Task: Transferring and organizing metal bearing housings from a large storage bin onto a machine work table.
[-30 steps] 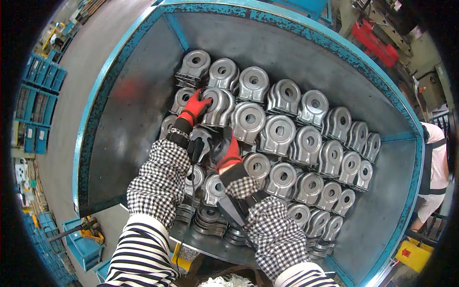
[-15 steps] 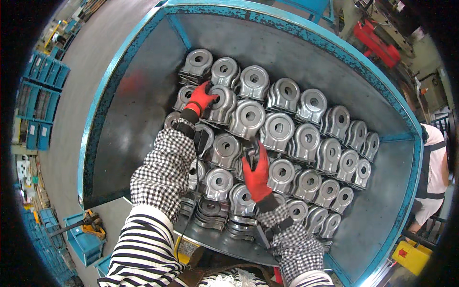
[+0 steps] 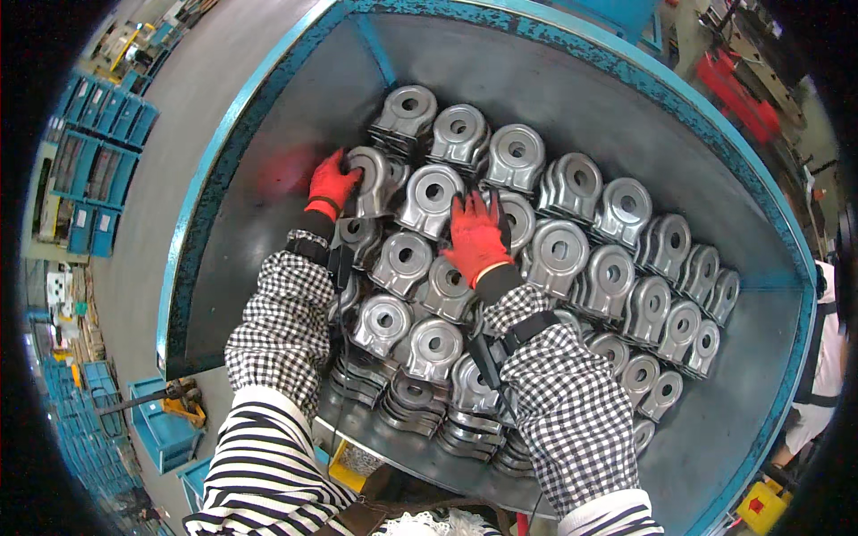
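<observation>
Stamped grey metal brackets, each with a round holed head, stand in rows of stacks inside a large blue-rimmed metal bin (image 3: 223, 129). My left hand (image 3: 333, 185), in a red glove with dark fingertips, is closed on the left edge of a bracket (image 3: 368, 181) at the left end of the second row. My right hand (image 3: 478, 234), gloved alike, reaches over the same row with fingers stretched out. Its fingertips lie between one bracket (image 3: 433, 195) and another bracket (image 3: 518, 221), partly covering the latter. Whether they press on either cannot be made out.
Nested brackets (image 3: 411, 402) lie along the bin's near side, by a yellow container (image 3: 350, 464) of small parts. Blue crates (image 3: 107, 116) and a pallet jack (image 3: 183, 402) stand on the left. A person (image 3: 818, 384) is beyond the bin's right wall.
My left hand has moved left, from the second bracket of its row to the end one. My right hand has gone farther into the bin, up to that row. The whole view has shifted somewhat.
</observation>
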Motion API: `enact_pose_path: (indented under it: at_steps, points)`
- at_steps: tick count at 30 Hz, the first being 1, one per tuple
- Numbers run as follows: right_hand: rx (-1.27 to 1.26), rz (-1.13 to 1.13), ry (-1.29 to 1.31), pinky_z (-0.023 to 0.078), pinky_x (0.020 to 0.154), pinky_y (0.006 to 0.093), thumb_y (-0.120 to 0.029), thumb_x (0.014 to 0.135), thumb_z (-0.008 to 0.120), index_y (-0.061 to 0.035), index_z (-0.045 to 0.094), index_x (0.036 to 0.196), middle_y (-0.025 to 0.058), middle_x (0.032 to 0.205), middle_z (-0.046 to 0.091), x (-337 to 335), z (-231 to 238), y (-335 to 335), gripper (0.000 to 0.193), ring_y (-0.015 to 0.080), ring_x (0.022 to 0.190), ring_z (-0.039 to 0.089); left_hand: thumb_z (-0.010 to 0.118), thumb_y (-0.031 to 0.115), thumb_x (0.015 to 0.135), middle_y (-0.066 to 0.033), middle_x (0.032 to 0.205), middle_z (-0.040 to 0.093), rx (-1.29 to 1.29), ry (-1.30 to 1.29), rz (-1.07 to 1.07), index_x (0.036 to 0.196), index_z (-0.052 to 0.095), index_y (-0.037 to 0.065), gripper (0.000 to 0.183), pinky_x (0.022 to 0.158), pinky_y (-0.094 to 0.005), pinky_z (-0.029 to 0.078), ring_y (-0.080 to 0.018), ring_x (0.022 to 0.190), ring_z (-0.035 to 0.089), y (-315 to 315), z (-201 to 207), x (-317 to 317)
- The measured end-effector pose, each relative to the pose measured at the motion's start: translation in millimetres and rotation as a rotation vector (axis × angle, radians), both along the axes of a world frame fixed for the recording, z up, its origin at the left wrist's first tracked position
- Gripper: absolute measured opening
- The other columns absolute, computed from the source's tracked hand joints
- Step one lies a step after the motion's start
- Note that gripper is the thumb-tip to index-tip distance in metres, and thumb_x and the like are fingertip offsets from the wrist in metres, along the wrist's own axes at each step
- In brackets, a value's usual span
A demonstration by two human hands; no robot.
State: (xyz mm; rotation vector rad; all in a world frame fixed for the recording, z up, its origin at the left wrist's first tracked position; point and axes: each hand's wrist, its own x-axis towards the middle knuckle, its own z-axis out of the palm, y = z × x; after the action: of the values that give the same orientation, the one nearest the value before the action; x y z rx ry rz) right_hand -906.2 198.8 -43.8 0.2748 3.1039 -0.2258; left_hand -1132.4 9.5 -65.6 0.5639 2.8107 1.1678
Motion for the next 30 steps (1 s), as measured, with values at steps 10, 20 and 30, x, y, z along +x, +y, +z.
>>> enact_pose_path:
  at_steps: [10,20,30]
  points:
    - [-0.020,0.222,0.032,0.014,0.101,0.0516,-0.035,0.058,0.071,-0.0089,0.041,0.120,0.0133,0.124,0.039,-22.9,-2.7,-21.5,0.073,0.0292,0.120,0.029,0.064,0.025,0.064,-0.0182,0.097,0.048,-0.653,0.384,-0.114,0.108,0.044,0.010,0.050,0.069,-0.0420,0.046,-0.0331,0.087,0.053,54.9,-5.2,21.8]
    - [0.083,0.167,0.157,0.015,0.102,0.0497,-0.029,0.059,0.070,-0.0082,0.045,0.116,0.0114,0.120,0.044,-23.6,-27.7,-12.7,0.066,0.0255,0.114,0.038,0.062,0.028,0.069,-0.0182,0.094,0.053,-0.754,0.201,-0.080,0.106,0.045,0.009,0.045,0.070,-0.0427,0.047,-0.0335,0.085,0.056,49.7,-14.8,28.7]
    - [0.072,0.157,0.200,0.016,0.101,0.0505,-0.023,0.069,0.056,-0.0072,0.044,0.116,0.0136,0.123,0.042,-10.9,-33.9,-9.7,0.051,0.0268,0.115,0.037,0.059,0.030,0.069,-0.0198,0.103,0.051,-0.679,0.114,-0.018,0.101,0.052,0.008,0.040,0.076,-0.0424,0.045,-0.0350,0.092,0.053,51.9,-13.3,22.3]
